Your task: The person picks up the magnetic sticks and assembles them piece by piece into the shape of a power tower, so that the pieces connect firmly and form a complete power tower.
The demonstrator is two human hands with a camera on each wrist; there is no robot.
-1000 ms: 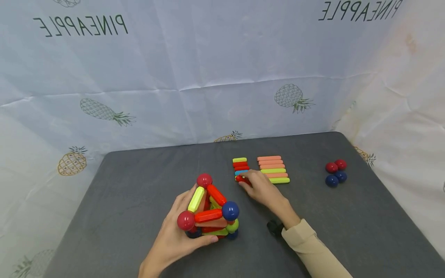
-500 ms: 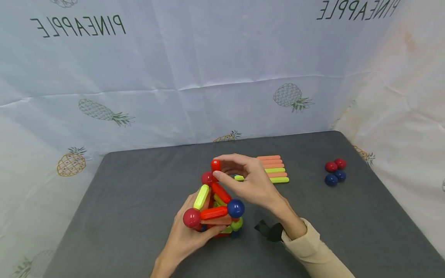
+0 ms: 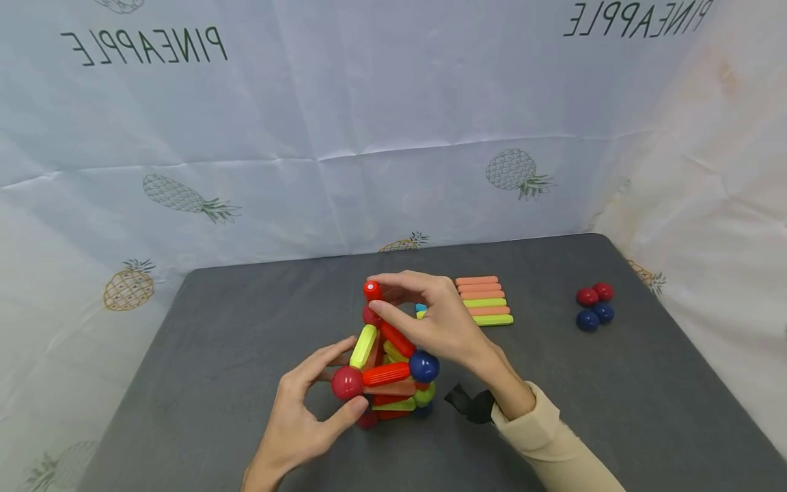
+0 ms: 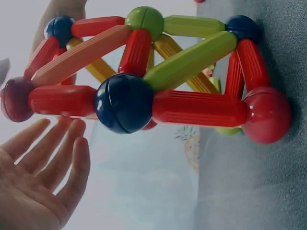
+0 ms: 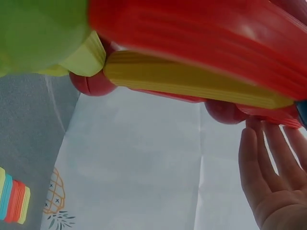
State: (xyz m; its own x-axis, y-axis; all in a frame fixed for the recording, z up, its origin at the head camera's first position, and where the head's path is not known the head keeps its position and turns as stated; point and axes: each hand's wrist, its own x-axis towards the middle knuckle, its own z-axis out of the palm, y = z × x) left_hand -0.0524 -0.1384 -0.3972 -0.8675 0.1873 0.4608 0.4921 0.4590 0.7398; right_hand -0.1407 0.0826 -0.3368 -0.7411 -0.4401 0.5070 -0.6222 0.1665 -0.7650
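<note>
On the table stands a frame of magnetic rods and balls (image 3: 386, 374), in red, yellow, green, orange and blue. My right hand (image 3: 443, 321) pinches a short red magnetic rod (image 3: 371, 290) upright over the red ball (image 3: 371, 315) at the frame's far top corner. Whether rod and ball touch is hard to tell. My left hand (image 3: 304, 403) is spread around the frame's left side, thumb near another red ball (image 3: 347, 383). In the left wrist view, blue balls (image 4: 124, 103) and a green ball (image 4: 144, 23) join the rods, and straight fingers (image 4: 79, 165) lie below.
Beyond my right hand lie orange and yellow-green rods (image 3: 482, 301) in a row, and a shorter row of rods (image 5: 14, 196) is partly hidden. Red and blue balls (image 3: 587, 320) sit at the table's right. A pineapple-print cloth (image 3: 369, 137) hangs behind the dark table (image 3: 246, 342).
My right hand has taken a red rod from the short row and brought it left to the frame's top. My left hand has loosened around the frame, which has shifted slightly right.
</note>
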